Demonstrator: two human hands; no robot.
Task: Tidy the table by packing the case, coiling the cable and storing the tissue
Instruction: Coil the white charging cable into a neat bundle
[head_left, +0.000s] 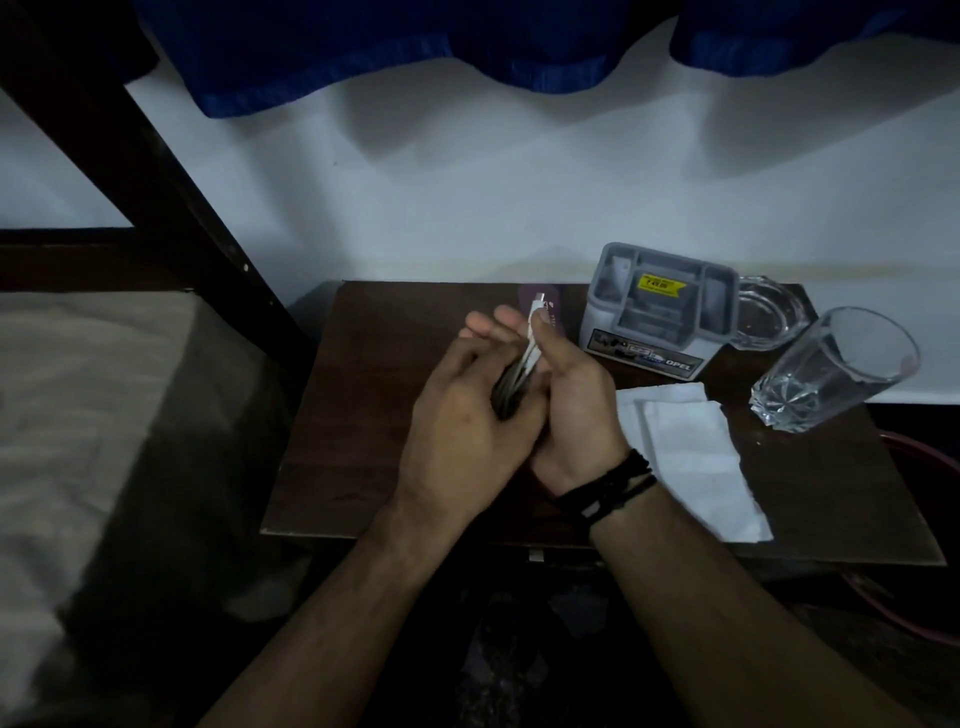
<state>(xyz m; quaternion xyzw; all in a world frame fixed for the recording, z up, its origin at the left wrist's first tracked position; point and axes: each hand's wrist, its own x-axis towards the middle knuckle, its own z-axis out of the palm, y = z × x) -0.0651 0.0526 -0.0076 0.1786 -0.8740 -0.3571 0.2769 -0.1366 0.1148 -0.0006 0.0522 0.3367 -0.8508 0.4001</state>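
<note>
Head view looks down on your two hands meeting over the middle of the dark wooden table (363, 415). Your left hand (462, 431) is curled round a bundle of white cable (519, 371), the loops gathered in the palm and mostly hidden by the fingers. Your right hand (571, 395) pinches the cable's free end between thumb and fingers, and the plug tip (538, 299) pokes up just above them. A black wristband (608, 486) sits on your right wrist.

Containers now. Just beyond your right hand stands the grey plastic organiser (660, 312), open at the top and split into several compartments, with a yellow sticker on it and a printed label along its front. What the compartments hold you cannot tell in this dim light. Just to its right, at the table's far corner, sits a clear glass dish (774, 317), and nearer you, beside the dish, stands a clear drinking glass (831, 369); nothing shows inside either.

White tissue (691, 457) lies flat and partly folded on the table, just right of your right wrist and in front of the organiser. A small purple item (527, 299) peeks out behind your fingertips, too hidden to name.

Off to your left lies a pale mattress (78, 415) beside a dark bed frame post (171, 208), and blue curtain fabric (415, 47) hangs along the white wall above.
</note>
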